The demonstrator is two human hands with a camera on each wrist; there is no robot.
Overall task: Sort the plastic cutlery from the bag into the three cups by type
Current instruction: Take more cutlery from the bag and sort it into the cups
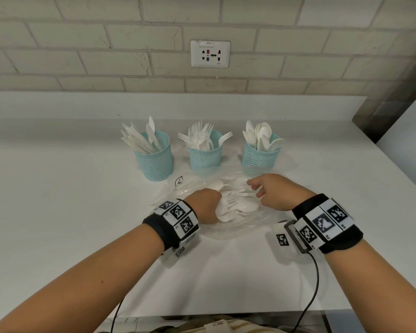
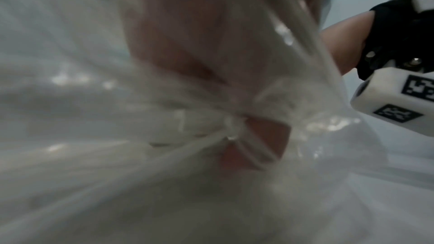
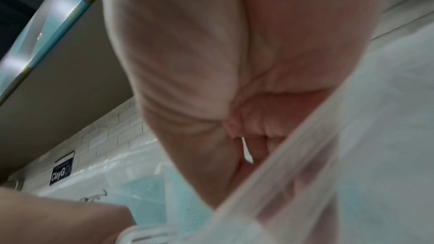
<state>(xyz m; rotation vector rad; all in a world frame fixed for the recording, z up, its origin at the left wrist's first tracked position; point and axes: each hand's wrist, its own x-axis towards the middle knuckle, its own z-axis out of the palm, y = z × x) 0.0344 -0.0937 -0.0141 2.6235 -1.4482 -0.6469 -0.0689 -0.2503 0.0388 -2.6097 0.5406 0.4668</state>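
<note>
Three blue mesh cups stand in a row: the knife cup (image 1: pixel 155 159) at left, the fork cup (image 1: pixel 205 156) in the middle, the spoon cup (image 1: pixel 259 158) at right. In front of them lies the clear plastic bag (image 1: pixel 238 233) with loose white cutlery (image 1: pixel 243 206) inside. My left hand (image 1: pixel 217 200) reaches into the bag. In the left wrist view its fingers (image 2: pixel 265 136) curl round white handles (image 2: pixel 249 146), seen blurred through the film. My right hand (image 1: pixel 257 192) hovers over the bag's right side and pinches the thin handle of what looks like a fork (image 1: pixel 241 193); a white sliver (image 3: pixel 246 150) shows between its curled fingers.
The white counter (image 1: pixel 58 200) runs back to a brick wall with a socket plate (image 1: pixel 210 54). Its right edge (image 1: pixel 382 140) drops off past the spoon cup. Cables trail from both wrist units over the front edge. The bag's rim strip (image 3: pixel 281 173) crosses the right wrist view.
</note>
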